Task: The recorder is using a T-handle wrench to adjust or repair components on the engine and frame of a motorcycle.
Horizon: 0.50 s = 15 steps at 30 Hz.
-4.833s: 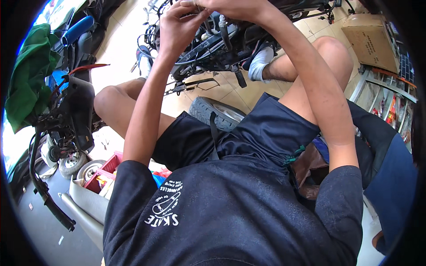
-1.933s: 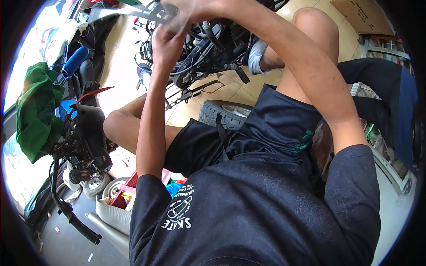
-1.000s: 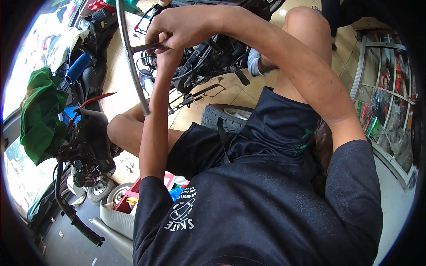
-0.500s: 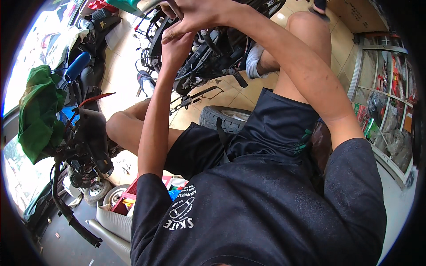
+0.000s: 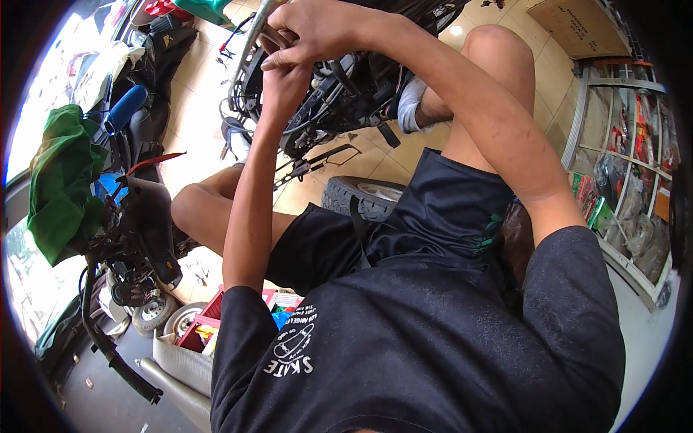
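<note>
The right hand (image 5: 310, 32) is curled round a curved grey metal bar (image 5: 250, 36) with a smooth, tubular look, over the stripped black motorbike (image 5: 317, 108); the left hand (image 5: 287, 79) sits just beneath, its fingers hidden, so I cannot tell what it grips. A firm, square hold would likely keep that slick metal from slipping. Nearer the body, a chunky-treaded rubber tyre (image 5: 354, 198) lies on glossy cream floor tiles (image 5: 393, 157)
</note>
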Available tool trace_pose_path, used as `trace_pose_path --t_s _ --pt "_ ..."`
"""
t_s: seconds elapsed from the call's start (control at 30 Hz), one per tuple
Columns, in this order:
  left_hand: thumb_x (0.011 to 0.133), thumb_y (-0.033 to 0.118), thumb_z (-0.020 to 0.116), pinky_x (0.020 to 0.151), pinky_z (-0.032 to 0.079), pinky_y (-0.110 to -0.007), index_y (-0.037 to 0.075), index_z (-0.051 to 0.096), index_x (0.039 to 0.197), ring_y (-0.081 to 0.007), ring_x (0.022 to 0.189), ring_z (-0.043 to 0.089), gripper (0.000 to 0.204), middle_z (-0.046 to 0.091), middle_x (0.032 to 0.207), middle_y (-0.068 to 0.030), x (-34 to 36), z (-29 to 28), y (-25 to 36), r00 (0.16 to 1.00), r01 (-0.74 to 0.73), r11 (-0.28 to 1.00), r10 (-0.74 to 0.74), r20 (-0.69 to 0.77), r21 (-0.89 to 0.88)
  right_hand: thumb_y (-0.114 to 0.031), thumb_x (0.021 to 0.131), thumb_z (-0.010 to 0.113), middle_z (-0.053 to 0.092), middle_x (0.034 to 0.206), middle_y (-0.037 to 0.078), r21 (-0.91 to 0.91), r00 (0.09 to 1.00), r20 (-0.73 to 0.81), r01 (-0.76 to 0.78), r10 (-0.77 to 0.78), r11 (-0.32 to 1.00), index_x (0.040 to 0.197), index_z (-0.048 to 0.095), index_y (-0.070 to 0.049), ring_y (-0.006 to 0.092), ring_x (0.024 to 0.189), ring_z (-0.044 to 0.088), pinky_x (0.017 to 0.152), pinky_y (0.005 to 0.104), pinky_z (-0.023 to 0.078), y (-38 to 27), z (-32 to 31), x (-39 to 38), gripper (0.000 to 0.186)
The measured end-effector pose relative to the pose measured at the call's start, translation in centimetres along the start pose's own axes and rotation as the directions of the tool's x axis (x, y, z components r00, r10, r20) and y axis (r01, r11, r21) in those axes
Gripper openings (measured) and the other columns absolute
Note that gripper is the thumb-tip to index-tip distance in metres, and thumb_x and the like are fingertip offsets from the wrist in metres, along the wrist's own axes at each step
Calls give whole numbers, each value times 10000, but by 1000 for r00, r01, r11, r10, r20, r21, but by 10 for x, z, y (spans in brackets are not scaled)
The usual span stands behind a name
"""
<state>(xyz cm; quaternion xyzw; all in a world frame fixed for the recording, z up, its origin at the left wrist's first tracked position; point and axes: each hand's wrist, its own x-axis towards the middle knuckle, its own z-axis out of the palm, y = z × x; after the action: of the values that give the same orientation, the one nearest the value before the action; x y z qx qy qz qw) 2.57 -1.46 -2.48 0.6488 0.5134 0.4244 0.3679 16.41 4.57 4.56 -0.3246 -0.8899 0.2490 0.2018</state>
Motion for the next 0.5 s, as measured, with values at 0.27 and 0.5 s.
trace_pose_path --t_s 0.27,0.5 --pt "1008 184 589 808 482 -267 -60 674 1099 -117 919 629 274 716 983 -68 8 -10 -23 989 128 991 -126 74 -30 -174 800 668 639 746 217 147 984 172 25 -50 989 831 633 42 317 673 635 647 405 494 -27 -59 -10 221" --pt "925 167 624 755 513 -354 -7 699 1024 -176 805 639 214 692 894 -91 2 -11 -10 970 235 967 -240 37 101 33 784 588 724 1017 177 104 985 95 134 -144 985 1168 685 -6 281 854 712 815 369 567 -5 -23 -8 398"
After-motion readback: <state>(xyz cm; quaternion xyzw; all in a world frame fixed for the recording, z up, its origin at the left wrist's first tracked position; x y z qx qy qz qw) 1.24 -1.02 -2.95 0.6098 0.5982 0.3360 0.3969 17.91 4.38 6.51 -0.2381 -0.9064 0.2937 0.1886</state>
